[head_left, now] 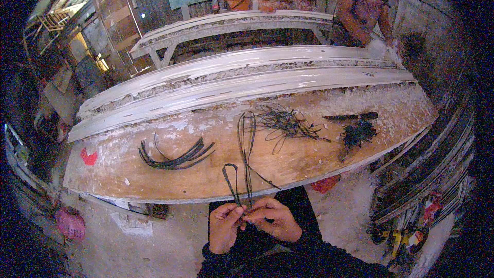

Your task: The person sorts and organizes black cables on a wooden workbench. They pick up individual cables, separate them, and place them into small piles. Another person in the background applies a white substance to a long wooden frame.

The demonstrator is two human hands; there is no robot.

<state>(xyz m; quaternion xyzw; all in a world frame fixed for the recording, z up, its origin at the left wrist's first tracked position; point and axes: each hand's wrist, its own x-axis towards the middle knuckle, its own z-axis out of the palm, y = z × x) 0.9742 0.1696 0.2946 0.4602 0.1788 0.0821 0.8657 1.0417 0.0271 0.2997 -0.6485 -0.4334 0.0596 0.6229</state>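
Observation:
Just past the near edge of a worn wooden table (154, 185), my left hand (225, 226) and my right hand (274, 220) meet, their fingertips pinched together. Both grip thin black strips (237, 186), whether rubber or plastic I cannot tell. One strip rises from my left fingers in a narrow loop. Longer strips (248, 149) run from the fingers up over the tabletop, bent back at the far end. Whatever sits between the fingertips is mostly hidden. Left of them lies a curved bunch of cut black strips (177, 159); beyond to the right is a loose tangle of thin black cord (288, 123).
A dark knife (350, 117) lies at the table's right, above a compact black bundle (359, 133). Long white-smeared boards (247, 77) span the table's far side. A person (360, 15) bends over their right end. A pink basket (70, 222) stands on the floor, left.

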